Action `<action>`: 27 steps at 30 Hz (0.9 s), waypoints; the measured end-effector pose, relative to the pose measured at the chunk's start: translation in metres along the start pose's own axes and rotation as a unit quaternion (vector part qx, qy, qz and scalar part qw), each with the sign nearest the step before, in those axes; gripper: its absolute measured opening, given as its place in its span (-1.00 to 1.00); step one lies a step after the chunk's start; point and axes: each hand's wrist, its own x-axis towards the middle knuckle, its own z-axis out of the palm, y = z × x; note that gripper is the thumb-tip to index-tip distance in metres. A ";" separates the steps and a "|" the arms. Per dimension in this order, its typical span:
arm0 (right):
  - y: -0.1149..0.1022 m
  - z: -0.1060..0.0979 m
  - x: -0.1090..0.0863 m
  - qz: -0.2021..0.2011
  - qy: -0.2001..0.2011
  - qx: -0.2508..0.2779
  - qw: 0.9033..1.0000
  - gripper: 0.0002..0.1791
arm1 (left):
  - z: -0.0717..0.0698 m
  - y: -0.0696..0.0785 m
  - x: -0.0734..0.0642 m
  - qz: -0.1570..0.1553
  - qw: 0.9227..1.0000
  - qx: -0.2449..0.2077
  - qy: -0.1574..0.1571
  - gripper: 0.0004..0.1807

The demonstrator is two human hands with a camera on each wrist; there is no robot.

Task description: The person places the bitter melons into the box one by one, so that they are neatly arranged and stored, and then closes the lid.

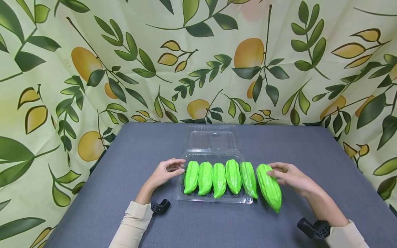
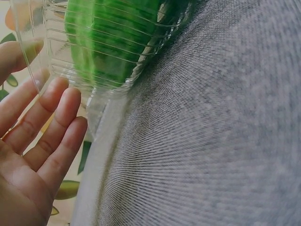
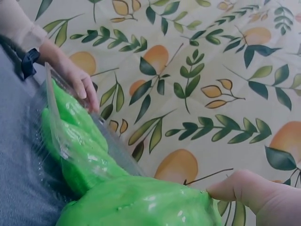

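Observation:
A clear plastic clamshell box [image 1: 214,199] lies with its lid open toward the back. Several bright green, ridged bitter melons [image 1: 219,179] stand side by side in it, tips toward the front. Another bitter melon [image 1: 249,179] overlaps the right wall; I cannot tell whether it is inside. My right hand [image 1: 289,175] pinches a separate bitter melon [image 1: 269,187] near its upper end, just right of the box. My left hand [image 1: 169,170] is at the box's left rim, its fingers loosely bent at the clear plastic. In the left wrist view its fingertips [image 2: 70,96] are close to the ribbed wall.
The clear lid [image 1: 212,137] extends behind the box. Grey cloth covers the table [image 1: 149,137]. A leaf-and-fruit patterned curtain [image 1: 198,62] hangs behind and at both sides. Black wrist devices [image 1: 160,206] are on both forearms.

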 end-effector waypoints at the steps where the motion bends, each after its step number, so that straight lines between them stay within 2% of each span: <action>1: -0.001 0.000 0.000 -0.002 0.000 0.001 1.000 -0.31 | 0.000 0.000 0.000 0.001 1.000 0.001 0.000 -0.60; 27: -0.033 0.012 0.017 -0.031 -0.006 0.032 0.999 -0.34 | 0.000 -0.001 0.000 0.003 1.000 0.004 -0.001 -0.60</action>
